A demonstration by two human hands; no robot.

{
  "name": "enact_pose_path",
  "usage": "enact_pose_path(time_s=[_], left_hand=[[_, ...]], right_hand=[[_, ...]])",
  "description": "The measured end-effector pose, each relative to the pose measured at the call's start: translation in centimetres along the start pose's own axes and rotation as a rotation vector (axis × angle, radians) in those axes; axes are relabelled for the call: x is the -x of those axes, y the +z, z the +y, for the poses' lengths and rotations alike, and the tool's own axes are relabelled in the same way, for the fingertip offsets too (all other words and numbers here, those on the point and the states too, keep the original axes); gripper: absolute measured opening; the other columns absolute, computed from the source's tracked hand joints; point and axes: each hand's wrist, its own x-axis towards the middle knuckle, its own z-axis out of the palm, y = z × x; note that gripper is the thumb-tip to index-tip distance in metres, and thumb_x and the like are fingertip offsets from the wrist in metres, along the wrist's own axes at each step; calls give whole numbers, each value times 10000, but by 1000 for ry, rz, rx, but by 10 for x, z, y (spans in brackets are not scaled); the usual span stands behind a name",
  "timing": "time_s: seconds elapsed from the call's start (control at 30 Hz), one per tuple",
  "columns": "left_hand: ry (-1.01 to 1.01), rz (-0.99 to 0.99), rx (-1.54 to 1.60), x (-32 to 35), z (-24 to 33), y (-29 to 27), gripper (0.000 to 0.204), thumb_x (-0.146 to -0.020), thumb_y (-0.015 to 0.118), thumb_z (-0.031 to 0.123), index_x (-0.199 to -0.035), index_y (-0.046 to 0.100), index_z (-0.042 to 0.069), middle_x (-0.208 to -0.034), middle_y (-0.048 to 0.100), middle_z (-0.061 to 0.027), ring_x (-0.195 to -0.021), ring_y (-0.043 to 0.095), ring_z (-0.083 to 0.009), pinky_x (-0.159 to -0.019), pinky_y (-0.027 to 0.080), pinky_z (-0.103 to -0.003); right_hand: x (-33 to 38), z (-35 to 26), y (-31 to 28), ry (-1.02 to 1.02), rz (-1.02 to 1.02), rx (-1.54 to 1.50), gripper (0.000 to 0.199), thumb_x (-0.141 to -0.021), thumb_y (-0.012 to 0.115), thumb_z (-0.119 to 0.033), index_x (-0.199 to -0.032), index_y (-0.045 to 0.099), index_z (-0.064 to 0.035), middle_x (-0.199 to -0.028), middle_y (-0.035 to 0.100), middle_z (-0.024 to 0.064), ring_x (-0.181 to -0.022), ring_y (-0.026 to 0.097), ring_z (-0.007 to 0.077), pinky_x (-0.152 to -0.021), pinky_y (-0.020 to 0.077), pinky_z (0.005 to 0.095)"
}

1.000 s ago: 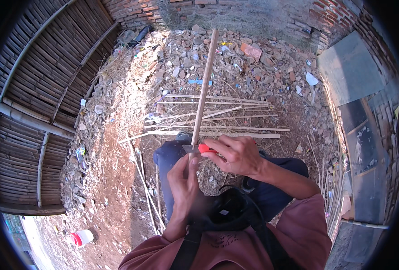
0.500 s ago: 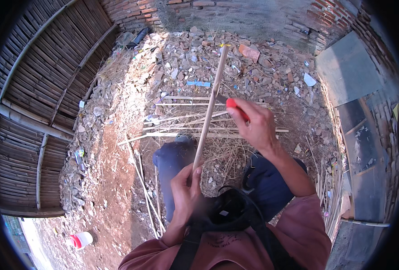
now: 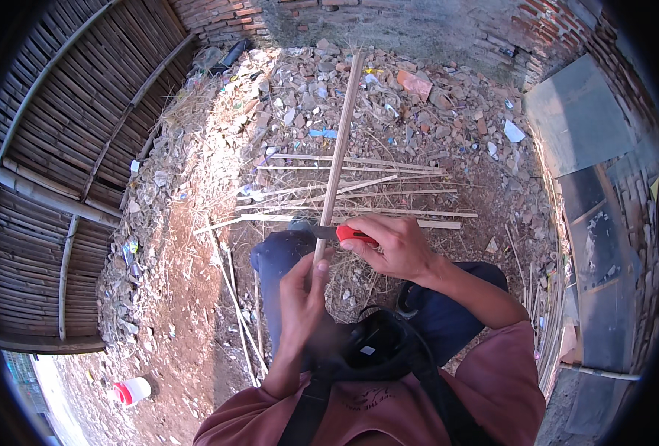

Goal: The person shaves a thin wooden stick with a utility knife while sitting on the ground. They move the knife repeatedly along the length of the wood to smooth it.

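Observation:
My left hand (image 3: 305,286) is closed around the lower end of a long split bamboo strip (image 3: 340,152), which slants up and away from me. In my right hand (image 3: 398,247) is a knife (image 3: 350,235) with a red handle, gripped with the fingers wrapped round it. Its dark blade lies across the strip, just above my left fingers. Beyond my knees, several thin bamboo strips (image 3: 411,213) lie crosswise on the ground among pale shavings (image 3: 374,256).
Rubble (image 3: 448,111) covers the ground up to a brick wall (image 3: 389,26). A bamboo slat wall (image 3: 47,156) stands on the left, grey panels (image 3: 582,111) lean at the right. A red and white container (image 3: 132,391) lies at lower left.
My right hand has drawn the knife down along the bamboo strip toward my left hand. The strip's far end has swung slightly left and stands more upright.

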Motion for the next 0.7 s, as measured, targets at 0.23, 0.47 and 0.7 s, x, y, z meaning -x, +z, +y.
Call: enact_pose_path(time_s=[0.23,0.47,0.7], left_hand=[[91,14,58,-1,-15,3,147,-1067,672,100,-1139,711,-22,-864,628,42,-824,530,-24,-694,439,-218],[217,179,-131,-4,-11,8,154,-996,755,105,-974,699,-37,-732,585,-67,-691,468,-60,-591,400,-272],[230,234,-163,-3,-6,12,149,-997,753,108,-1051,749,-31,-693,596,-51,-645,477,-57,-572,409,-273]], right_hand=[[12,-1,16,-122,-83,92,247,-957,771,-340,-1074,736,-125,-776,698,35,-536,683,212,-447,540,357],[8,-7,15,-122,-72,192,287,-964,759,-383,-1121,749,-142,-722,657,20,-510,666,192,-427,522,356],[9,-4,16,-143,-25,249,278,-961,761,-391,-1110,753,-156,-709,629,12,-498,651,183,-418,502,342]])
